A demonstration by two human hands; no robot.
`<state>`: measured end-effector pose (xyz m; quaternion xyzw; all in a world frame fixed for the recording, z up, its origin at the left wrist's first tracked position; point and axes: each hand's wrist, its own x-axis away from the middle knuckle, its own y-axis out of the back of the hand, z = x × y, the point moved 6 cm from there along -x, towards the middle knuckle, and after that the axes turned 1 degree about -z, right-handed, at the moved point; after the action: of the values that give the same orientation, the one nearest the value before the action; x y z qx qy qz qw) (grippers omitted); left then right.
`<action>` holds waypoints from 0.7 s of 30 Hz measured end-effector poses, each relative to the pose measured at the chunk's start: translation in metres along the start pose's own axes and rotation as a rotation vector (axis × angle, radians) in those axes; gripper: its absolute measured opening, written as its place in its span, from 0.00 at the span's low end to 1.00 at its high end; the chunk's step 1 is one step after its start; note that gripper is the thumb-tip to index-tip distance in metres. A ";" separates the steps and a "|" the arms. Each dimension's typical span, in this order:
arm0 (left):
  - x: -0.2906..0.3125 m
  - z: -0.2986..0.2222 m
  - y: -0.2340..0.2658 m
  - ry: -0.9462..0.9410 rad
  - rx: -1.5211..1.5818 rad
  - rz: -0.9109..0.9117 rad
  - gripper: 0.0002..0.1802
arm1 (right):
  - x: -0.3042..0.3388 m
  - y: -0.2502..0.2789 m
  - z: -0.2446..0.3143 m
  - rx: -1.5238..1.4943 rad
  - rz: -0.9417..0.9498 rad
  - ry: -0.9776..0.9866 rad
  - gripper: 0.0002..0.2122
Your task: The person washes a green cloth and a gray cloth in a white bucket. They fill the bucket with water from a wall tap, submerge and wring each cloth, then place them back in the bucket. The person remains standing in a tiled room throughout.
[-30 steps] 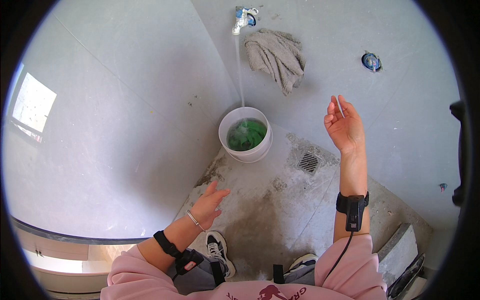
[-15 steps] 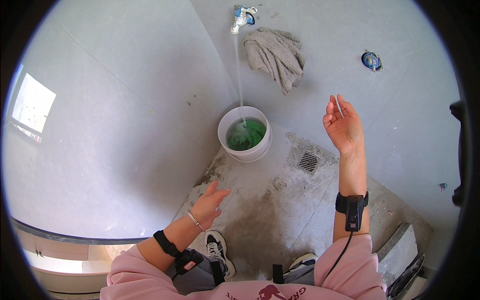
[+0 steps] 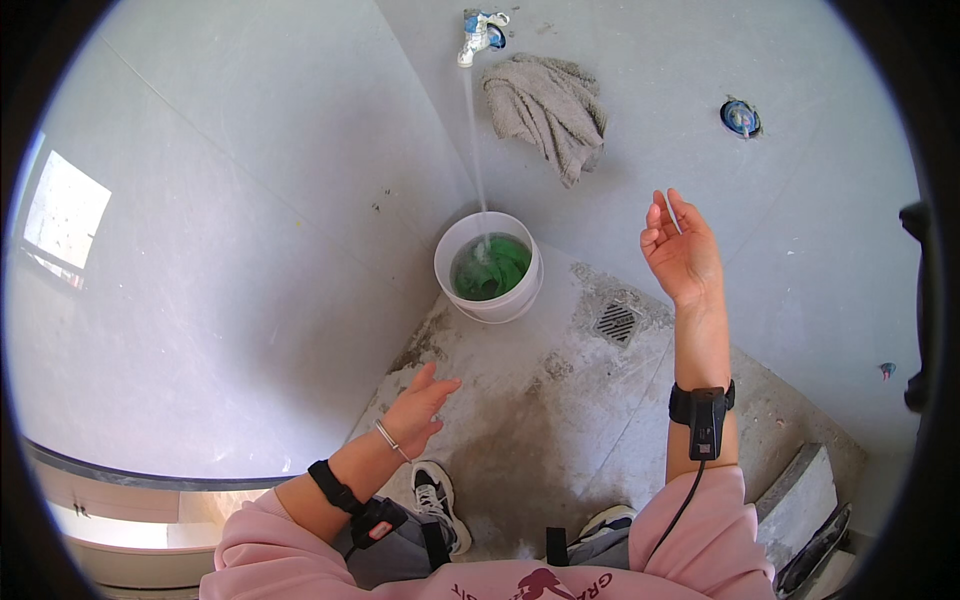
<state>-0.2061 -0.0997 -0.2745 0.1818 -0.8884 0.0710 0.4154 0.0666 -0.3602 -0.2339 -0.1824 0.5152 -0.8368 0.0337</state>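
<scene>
A white bucket stands on the floor in the corner, with water and a green cloth in it. Water runs down into it from a white-spattered tap on the wall. To the right of the tap hangs a grey towel. My right hand is raised in the air right of the bucket, palm up, fingers loosely curved and holding nothing. Lower left of the bucket, my left hand hovers above the floor with its fingers apart, also touching nothing.
A square floor drain lies right of the bucket. Capped pipe outlets, one a blue-rimmed fitting, sit in the right wall. Broken slabs lean at the lower right. Walls close in on both sides of the corner.
The water keeps running and the green cloth's shape in the bucket has shifted a little. My hands have hardly moved; the whole view has shifted slightly.
</scene>
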 end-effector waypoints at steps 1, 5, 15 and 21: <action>0.000 0.000 -0.001 -0.005 0.014 0.009 0.51 | 0.000 0.000 0.000 -0.001 0.000 -0.002 0.11; 0.000 0.000 -0.001 -0.005 0.015 0.011 0.51 | 0.000 0.001 -0.002 0.002 -0.004 -0.003 0.11; 0.000 0.001 0.000 -0.003 -0.007 0.008 0.51 | -0.002 0.003 -0.006 0.023 -0.002 -0.011 0.16; 0.000 0.002 0.000 0.000 -0.006 0.009 0.51 | -0.002 0.003 -0.007 0.027 -0.001 -0.013 0.16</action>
<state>-0.2072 -0.1005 -0.2756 0.1765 -0.8896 0.0703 0.4154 0.0656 -0.3549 -0.2396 -0.1876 0.5034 -0.8426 0.0389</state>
